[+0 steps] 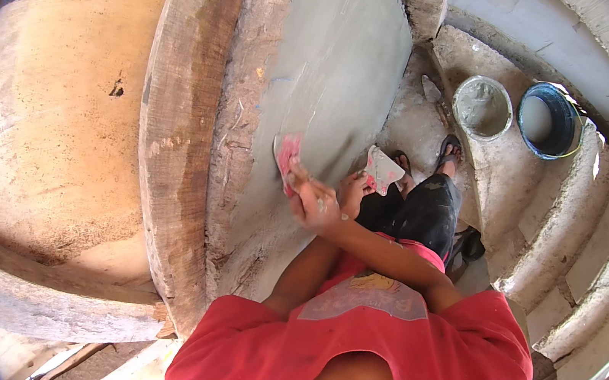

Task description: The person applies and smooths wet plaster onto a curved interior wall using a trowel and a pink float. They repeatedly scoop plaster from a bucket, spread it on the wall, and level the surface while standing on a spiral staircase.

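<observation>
My right arm crosses over my left. My right hand (314, 200) is closed round a red flat scraper (287, 158), whose edge lies against the grey plastered wall (336, 63). Under and beyond it, my left hand (352, 194) grips a second scraper (384, 171), pale with a red part by the fingers and grey smears on its blade. This one is held apart from the wall, above my legs. Wet-looking plaster covers the wall smoothly farther up; nearer me the surface looks rougher and darker.
A pale bucket (455, 108) of grey paste and a dark blue bucket (566, 121) with greyish liquid stand ahead on the right. A trowel (431, 90) lies by my feet. Concrete steps (570, 217) curve along the right; a wooden beam (180, 112) borders the wall's left side.
</observation>
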A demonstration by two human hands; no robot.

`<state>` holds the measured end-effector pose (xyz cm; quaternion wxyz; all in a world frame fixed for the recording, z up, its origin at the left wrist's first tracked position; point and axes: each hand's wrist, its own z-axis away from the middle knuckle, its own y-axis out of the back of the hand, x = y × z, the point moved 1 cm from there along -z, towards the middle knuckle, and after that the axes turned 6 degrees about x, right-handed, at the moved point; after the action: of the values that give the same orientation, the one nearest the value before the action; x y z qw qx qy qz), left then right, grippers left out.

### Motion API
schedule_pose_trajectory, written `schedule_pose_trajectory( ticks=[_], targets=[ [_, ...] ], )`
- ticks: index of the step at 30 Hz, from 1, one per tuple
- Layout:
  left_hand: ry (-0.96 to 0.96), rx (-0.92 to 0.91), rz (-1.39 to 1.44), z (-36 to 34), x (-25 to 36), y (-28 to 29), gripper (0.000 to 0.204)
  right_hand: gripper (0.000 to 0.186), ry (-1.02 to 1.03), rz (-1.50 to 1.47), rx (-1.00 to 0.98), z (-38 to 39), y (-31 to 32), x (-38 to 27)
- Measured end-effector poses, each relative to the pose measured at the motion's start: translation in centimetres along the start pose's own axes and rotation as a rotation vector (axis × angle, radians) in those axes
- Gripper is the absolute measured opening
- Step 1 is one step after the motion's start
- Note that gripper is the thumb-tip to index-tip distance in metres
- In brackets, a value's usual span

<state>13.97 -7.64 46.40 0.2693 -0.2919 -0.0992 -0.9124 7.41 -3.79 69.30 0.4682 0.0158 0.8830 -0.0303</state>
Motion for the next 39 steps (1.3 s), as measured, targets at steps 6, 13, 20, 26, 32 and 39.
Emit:
schedule_pose_trajectory(
  ticks=[6,13,20,26,32,39],
  targets=[
    [-0.213,0.078,-0.138,1.9,1.5,-0.8,0.023,0.018,-0.361,0.141,0.135,-6.7,7.7,3.6],
    [-0.068,0.08,0.126,4.7,4.2,-1.8,0.016,0.023,-0.143,0.181,0.038,-15.2,3.9,9.4],
    [-0.585,0.227,0.12,4.3,7.0,-1.2,0.016,0.038,0.03,0.04,-0.162,0.7,2.3,1.6],
    [-0.119,-0.008,0.296,5.0,7.7,0.3,0.014,0.011,-0.358,0.038,0.023,-2.8,7.1,5.0],
    [-0.064,0.169,0.498,11.8,9.8,-0.5,0.016,0.017,-0.469,0.166,0.109,-10.1,3.4,9.9],
    [-0.157,0.203,0.841,16.7,9.2,0.9,0.028,0.018,-0.605,-0.124,-0.203,-1.8,3.6,-0.4]
  ],
)
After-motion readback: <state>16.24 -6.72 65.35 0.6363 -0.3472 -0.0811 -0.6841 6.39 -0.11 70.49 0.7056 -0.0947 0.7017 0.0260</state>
